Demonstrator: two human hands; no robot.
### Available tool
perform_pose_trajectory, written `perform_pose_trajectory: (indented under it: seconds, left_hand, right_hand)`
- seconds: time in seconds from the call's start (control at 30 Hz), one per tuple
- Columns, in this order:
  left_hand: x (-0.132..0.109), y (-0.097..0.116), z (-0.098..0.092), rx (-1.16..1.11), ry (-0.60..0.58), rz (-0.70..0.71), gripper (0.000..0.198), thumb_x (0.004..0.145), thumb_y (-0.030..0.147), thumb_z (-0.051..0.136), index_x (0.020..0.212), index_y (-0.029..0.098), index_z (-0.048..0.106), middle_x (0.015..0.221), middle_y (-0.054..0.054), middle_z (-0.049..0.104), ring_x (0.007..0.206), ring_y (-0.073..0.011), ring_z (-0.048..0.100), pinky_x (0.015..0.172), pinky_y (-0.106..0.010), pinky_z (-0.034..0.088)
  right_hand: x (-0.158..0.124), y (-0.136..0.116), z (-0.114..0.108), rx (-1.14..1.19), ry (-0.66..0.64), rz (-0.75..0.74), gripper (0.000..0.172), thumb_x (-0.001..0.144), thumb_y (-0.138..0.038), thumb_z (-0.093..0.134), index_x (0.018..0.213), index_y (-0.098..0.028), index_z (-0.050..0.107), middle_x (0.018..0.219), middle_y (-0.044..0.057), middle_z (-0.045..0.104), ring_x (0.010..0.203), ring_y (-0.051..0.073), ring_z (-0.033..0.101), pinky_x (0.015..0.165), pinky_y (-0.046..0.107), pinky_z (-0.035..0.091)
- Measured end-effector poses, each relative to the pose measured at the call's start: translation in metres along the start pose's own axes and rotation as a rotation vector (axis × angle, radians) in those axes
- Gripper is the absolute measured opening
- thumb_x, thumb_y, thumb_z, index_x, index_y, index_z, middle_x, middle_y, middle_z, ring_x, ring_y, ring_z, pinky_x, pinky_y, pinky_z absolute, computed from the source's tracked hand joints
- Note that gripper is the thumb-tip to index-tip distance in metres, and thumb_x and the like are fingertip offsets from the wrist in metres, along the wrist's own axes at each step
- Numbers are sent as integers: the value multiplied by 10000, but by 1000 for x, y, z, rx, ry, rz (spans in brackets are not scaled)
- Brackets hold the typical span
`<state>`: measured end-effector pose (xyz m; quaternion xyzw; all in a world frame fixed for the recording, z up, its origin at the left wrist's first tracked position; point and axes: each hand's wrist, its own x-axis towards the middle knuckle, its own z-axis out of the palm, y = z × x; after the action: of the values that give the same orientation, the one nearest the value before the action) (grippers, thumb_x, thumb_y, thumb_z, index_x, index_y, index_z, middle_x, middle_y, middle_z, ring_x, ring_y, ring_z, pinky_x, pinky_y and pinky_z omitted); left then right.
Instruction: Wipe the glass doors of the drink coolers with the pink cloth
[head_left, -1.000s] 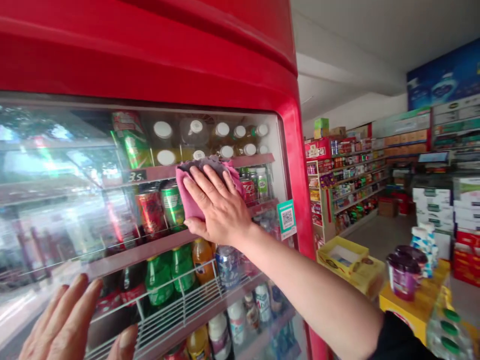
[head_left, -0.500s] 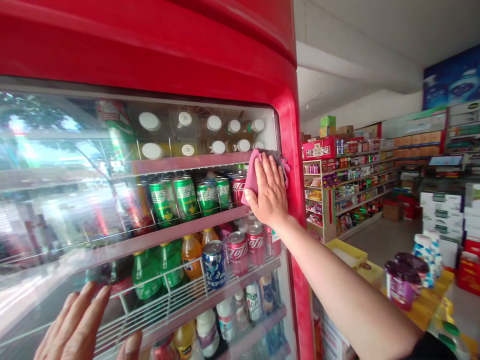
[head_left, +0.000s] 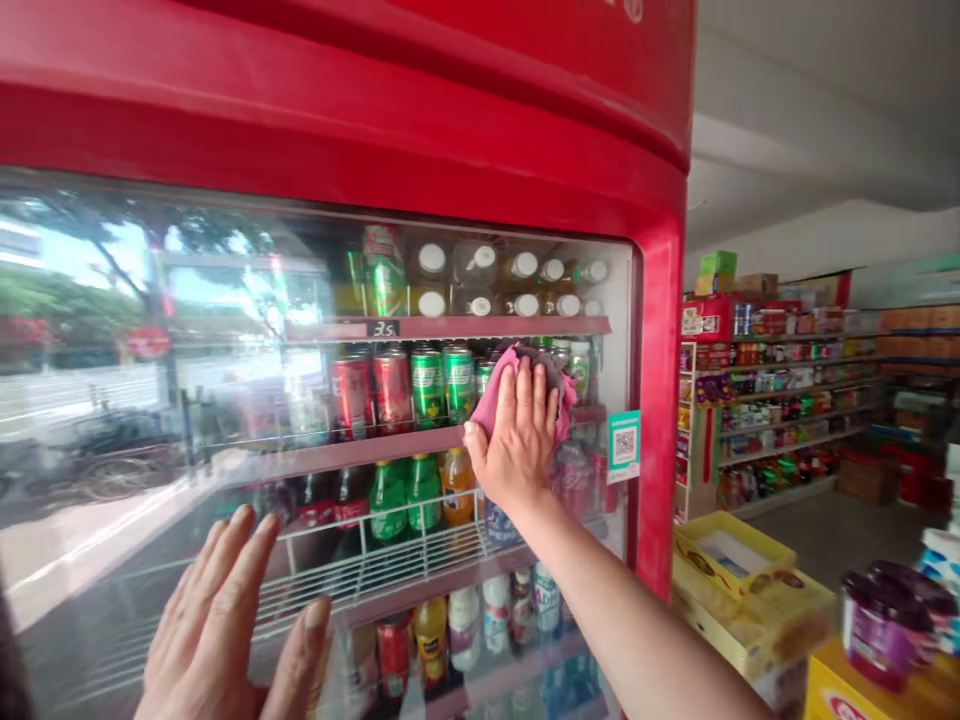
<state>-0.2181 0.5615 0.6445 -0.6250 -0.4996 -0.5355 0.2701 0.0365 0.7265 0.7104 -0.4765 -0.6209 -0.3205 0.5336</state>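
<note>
My right hand [head_left: 517, 440] lies flat over a pink and grey cloth [head_left: 491, 395], pressing it to the glass door [head_left: 247, 400] of a red drinks fridge [head_left: 450, 150]. Its fingers point upward, and part of the cloth bunches out beyond them on the right. At the lower left, my left hand [head_left: 217, 620] is open, fingers stretched up and thumb apart, with nothing in it. It is in front of the glass; whether it touches cannot be told. Behind the door, green cans [head_left: 427, 385], red cans [head_left: 392, 390] and green bottles [head_left: 390, 500] stand on shelves.
A QR code sticker [head_left: 624, 445] is on the door's right side. Yellow boxes [head_left: 750, 590] and purple tubs [head_left: 885, 625] stand to the right, with stocked shelves [head_left: 795, 400] farther back. Trees and a street reflect in the glass at left.
My right hand and the cloth have moved left across the glass, away from the door's right edge. The view has shifted left. My left hand stays open at the lower left.
</note>
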Motion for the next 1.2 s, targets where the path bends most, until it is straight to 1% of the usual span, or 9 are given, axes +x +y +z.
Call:
perform_pose_trajectory:
  seconds: [0.13,0.27,0.33,0.43,0.5,0.6,0.7,0.9,1.2]
  left_hand:
    - [0,-13,-23,64,14,-10,779,1006,521,602,1734,332,400,1835,-33,384,1693,-358,376,1435,-583,279]
    - [1,-15,-34,67,-5,-14,769,1030,492,602,1745,333,368,1832,-63,387,1708,-336,354,1436,-577,262]
    - [0,-16,-35,68,-11,-18,764,1037,496,601,1746,345,359,1827,-84,394,1703,-355,362,1413,-628,293]
    - [-7,-20,-34,79,-22,-19,753,1044,497,598,1744,377,347,1815,-102,412,1684,-381,394,1366,-701,348]
    - [-16,-27,-35,82,-34,-38,746,1051,493,590,1746,398,334,1815,-102,411,1678,-388,404,1344,-728,369]
    - [-36,-41,-43,88,-42,-89,746,1054,493,590,1746,416,323,1814,-92,414,1669,-385,420,1330,-726,396]
    - [-55,-56,-56,92,-33,-153,741,1057,482,598,1744,405,333,1808,-88,427,1664,-374,433,1331,-695,418]
    - [-71,-80,-81,84,-21,-224,737,1060,466,603,1743,370,343,1814,-84,416,1671,-354,424,1364,-653,389]
    - [-80,-109,-98,81,-25,-226,759,1054,417,612,1751,371,317,1821,-92,402,1676,-349,414,1363,-624,400]
  right_hand:
    - [-15,-55,8,56,-19,-93,920,1067,-549,522,1780,-49,227,1862,227,264,1736,451,183,1382,711,181]
    - [-34,-94,17,127,-33,-392,854,1091,-571,502,1776,-109,287,1854,149,333,1733,396,213,1408,652,125]
    - [-44,-98,19,158,-49,-573,795,1106,-566,480,1765,-148,334,1842,98,374,1723,354,254,1420,615,124]
    - [-55,-78,17,178,-85,-746,724,1115,-555,460,1746,-206,393,1810,49,445,1699,299,329,1433,565,145]
    - [-59,-52,14,148,-97,-715,736,1112,-576,468,1758,-236,373,1790,55,479,1694,295,355,1433,561,162]
    - [-65,-14,12,29,-36,-372,850,1095,-598,491,1793,-169,265,1811,160,421,1710,375,324,1407,639,201]
    - [-70,-3,15,-14,-1,-207,904,1079,-560,503,1798,-104,199,1839,233,323,1720,440,274,1371,709,250]
    - [-76,-59,24,-26,67,-57,939,1082,-554,470,1794,-46,127,1826,310,284,1717,492,232,1317,781,293]
    - [-72,-166,27,-1,19,-113,923,1075,-554,495,1783,-41,200,1820,293,317,1695,507,277,1315,775,290]
